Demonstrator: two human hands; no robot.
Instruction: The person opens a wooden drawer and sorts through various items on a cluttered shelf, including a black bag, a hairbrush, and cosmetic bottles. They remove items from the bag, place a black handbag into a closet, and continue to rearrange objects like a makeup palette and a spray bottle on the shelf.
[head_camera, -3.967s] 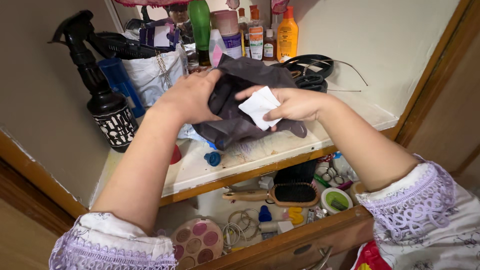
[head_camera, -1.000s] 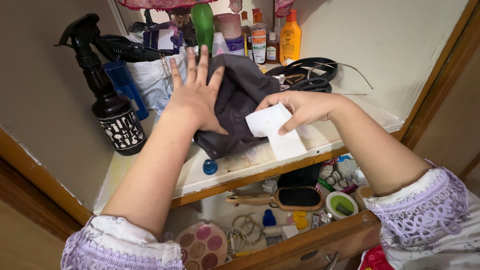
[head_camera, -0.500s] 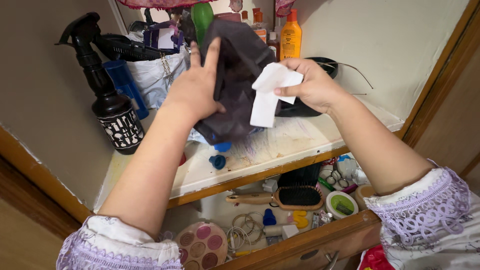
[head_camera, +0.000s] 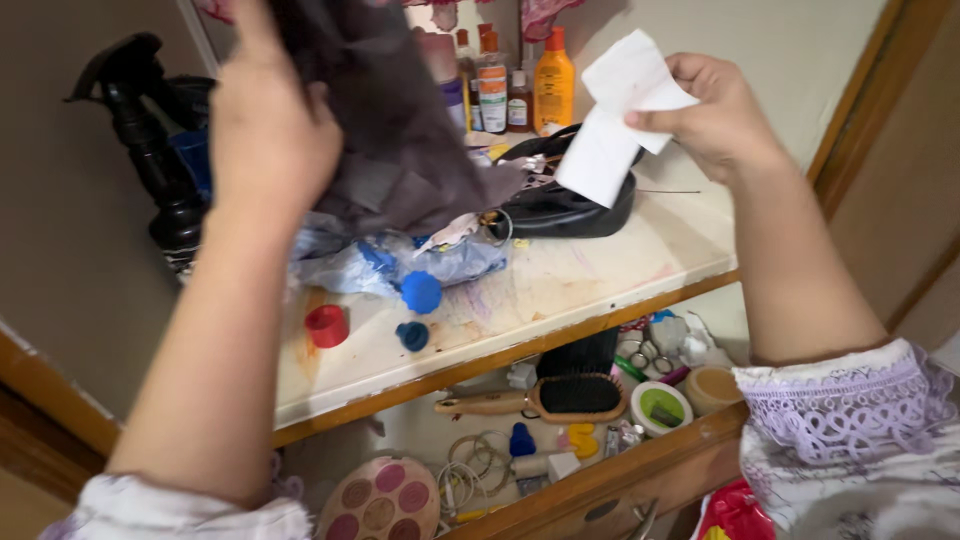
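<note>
A dark cloth (head_camera: 400, 130) was gripped in the left hand (head_camera: 270, 130), raised above the shelf (head_camera: 600, 275). A white paper (head_camera: 610, 110) was pinched by the right hand (head_camera: 715, 115), hanging down-left, apart from the cloth.

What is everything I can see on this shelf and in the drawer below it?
Dark grey cloth: one, lifted above the shelf in the left hand.
White folded paper: one, held up by the right hand.
Black spray bottle: one, shelf, far left.
Orange plastic bottle: one, shelf back.
Black pouch: one, shelf middle.
Red cap: one, shelf front.
Blue caps: two, shelf front.
Wooden hairbrush: one, black bristles, drawer.
Round makeup palette: one, pink shades, drawer front.
Left hand: gripping the cloth.
Right hand: pinching the paper.
</note>
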